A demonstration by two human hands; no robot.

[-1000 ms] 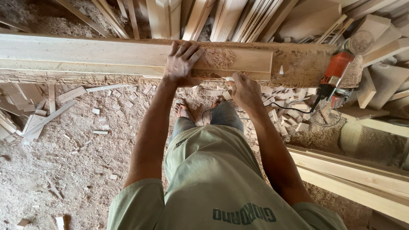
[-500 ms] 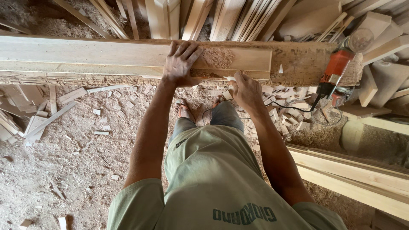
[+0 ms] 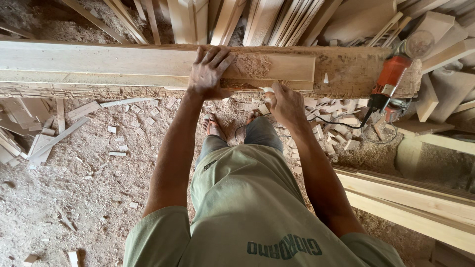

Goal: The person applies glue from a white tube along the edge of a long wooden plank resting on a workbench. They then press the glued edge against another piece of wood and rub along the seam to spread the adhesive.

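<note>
A long pale wooden plank (image 3: 99,62) lies across a rough wooden beam (image 3: 346,69) in front of me. My left hand (image 3: 208,71) rests flat on the plank with its fingers spread, beside a patch of sawdust (image 3: 252,64). My right hand (image 3: 286,105) is curled against the plank's front edge, just below and right of the left hand. A small pale piece (image 3: 264,90) sticks out of its fist; I cannot tell what it is.
An orange power tool (image 3: 388,79) lies on the beam's right end, its black cable (image 3: 336,121) trailing down. Offcuts (image 3: 341,136) and sawdust cover the floor around my bare feet (image 3: 213,126). Stacked planks (image 3: 405,193) lie at right, scraps (image 3: 29,133) at left, boards (image 3: 257,20) behind.
</note>
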